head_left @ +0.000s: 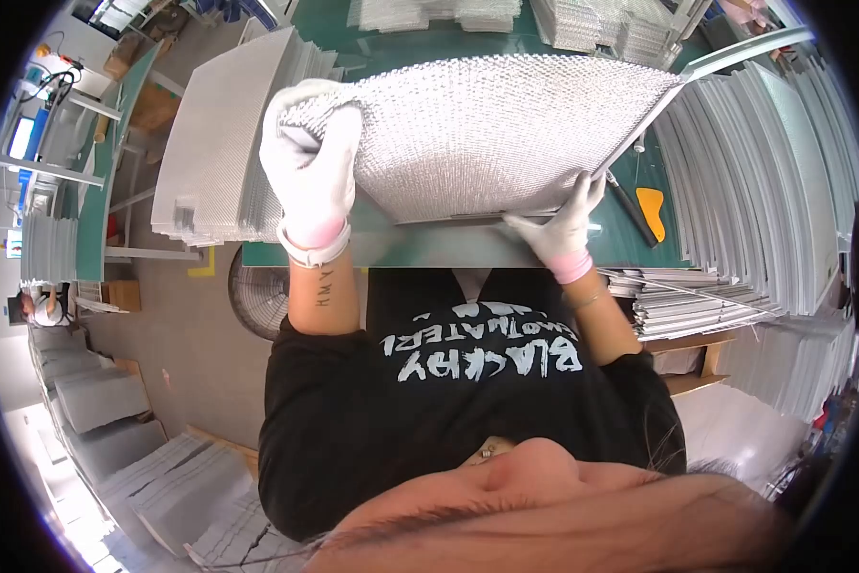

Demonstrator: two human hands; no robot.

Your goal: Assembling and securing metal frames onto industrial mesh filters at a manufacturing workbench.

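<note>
A silver, finely textured metal mesh sheet [506,134] is raised at a tilt over the green table. A thin metal frame strip [647,122] runs along its right edge. My left hand [313,162], in a white glove, is closed around the sheet's left end, fingers curled over the upper corner. By the lower right corner is my right hand [568,224], also gloved, with thumb and fingers spread apart. Its fingertips touch the frame side and its thumb lies near the lower edge. What lies behind the sheet is hidden.
A stack of mesh sheets [214,143] stands left on the green table [381,250]. More mesh piles [601,24] lie at the far side. A yellow-and-black scraper-like tool [649,210] rests right, beside rows of framed panels [735,162]. A round fan [257,291] is below left.
</note>
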